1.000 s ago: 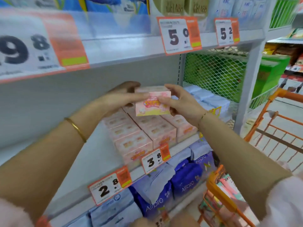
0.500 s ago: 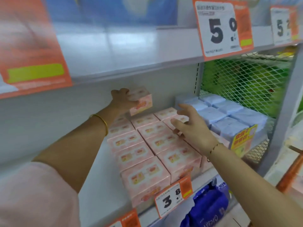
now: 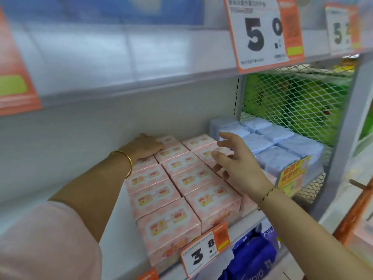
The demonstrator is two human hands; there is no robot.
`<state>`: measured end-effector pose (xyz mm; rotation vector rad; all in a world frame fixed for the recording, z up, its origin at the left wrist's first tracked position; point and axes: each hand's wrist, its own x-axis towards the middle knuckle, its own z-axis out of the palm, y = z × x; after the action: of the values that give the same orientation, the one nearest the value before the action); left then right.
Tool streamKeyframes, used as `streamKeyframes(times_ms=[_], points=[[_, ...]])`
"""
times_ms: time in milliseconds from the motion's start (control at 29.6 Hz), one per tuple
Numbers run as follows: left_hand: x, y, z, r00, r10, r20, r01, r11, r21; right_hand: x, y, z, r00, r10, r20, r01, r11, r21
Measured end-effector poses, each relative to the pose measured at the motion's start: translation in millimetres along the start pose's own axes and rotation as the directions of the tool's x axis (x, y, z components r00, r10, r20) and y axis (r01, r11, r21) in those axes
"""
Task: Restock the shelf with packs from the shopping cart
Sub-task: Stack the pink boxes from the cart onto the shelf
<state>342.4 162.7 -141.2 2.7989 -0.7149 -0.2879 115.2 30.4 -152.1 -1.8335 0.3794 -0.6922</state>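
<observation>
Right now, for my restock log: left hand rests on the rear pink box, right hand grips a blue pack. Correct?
Not quite: the head view shows the right hand open, gripping nothing, over the pink boxes. The left hand does rest on the rear pink box.

Bright, even light — blurred, warped edges.

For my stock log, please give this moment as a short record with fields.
left hand: rests palm-down on the rearmost pink box of the left row
right hand: open, fingers spread, over the pink boxes, holding nothing
pale blue packs: directly right of the pink boxes
price tag: below the front pink boxes, reads 3 8
</observation>
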Motion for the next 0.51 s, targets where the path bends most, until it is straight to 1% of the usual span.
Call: streamKeyframes(times_ms=[67,135,236,304,371,405,506], points=[[-7.4,4.3,-2.5,0.998,0.003,-0.057,-0.003,1.0,0.003,-7.0,-5.2,-9.1,1.0,0.001,-0.004,-0.001,1.0,-0.002],[-18.6,16.8,-5.5,0.988,0.046,-0.145,-0.053,0.998,-0.046,-18.3,-10.6,-23.0,1.0,0.009,-0.008,-0.009,1.0,0.007],[-52.6,56.8,-5.3,0.957,0.165,-0.237,-0.213,0.958,-0.192,-46.8,-18.0,-53.9,0.999,0.029,-0.04,-0.028,1.0,0.013],[-81.3,90.8,6.1,0.913,0.293,-0.283,-0.362,0.903,-0.231,-69.4,-17.6,-77.0,0.994,0.064,-0.092,-0.063,0.998,0.009],[-114.9,128.0,27.2,0.853,0.433,-0.292,-0.506,0.823,-0.258,-93.4,-11.3,-103.0,0.986,0.116,-0.118,-0.121,0.992,-0.033],[-132.3,147.1,38.5,0.828,0.484,-0.283,-0.554,0.782,-0.285,-106.2,-7.7,-117.2,0.982,0.145,-0.121,-0.154,0.986,-0.066],[-180.0,204.3,74.5,0.761,0.616,-0.203,-0.645,0.687,-0.336,-141.0,6.6,-162.6,0.959,0.243,-0.146,-0.271,0.936,-0.225]])
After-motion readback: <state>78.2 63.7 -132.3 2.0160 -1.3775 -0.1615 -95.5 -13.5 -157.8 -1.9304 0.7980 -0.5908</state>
